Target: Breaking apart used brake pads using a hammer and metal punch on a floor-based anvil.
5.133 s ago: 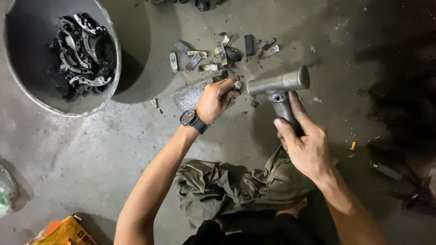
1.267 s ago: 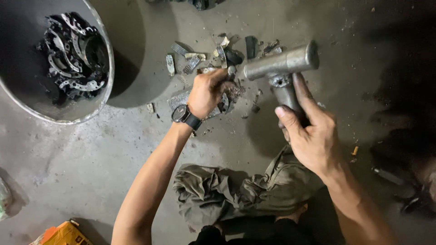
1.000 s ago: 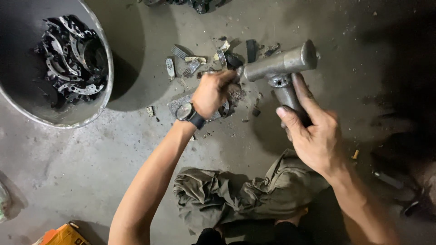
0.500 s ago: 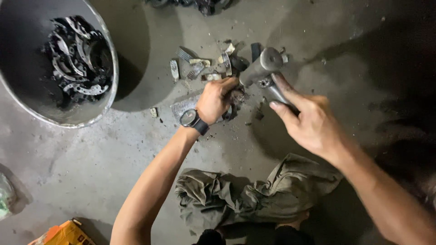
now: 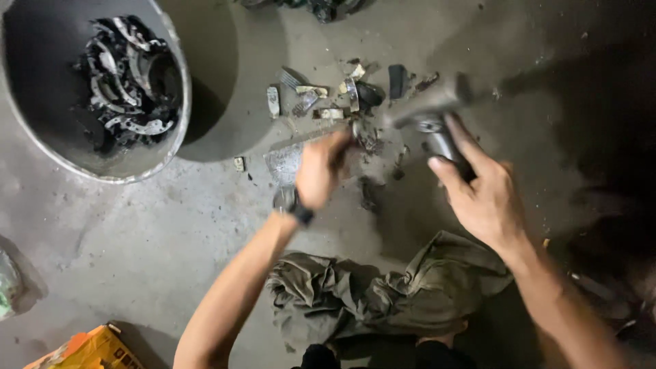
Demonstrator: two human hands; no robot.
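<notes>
**Hammer gripped over the scrap on the floor**

Nearest you, a crumpled olive cloth [image 5: 389, 301] lies on the concrete floor [image 5: 171, 239]. Your right hand [image 5: 482, 195] is wrapped tight around the handle of a metal hammer [image 5: 430, 119], its head blurred. Your left hand [image 5: 321, 167] curls over dark debris, pinning it; what the fingers enclose I cannot tell. Beyond lie broken metal pieces [image 5: 328, 96]; at the far left edge a grey tub [image 5: 89, 89] of scrap stands well apart.
</notes>
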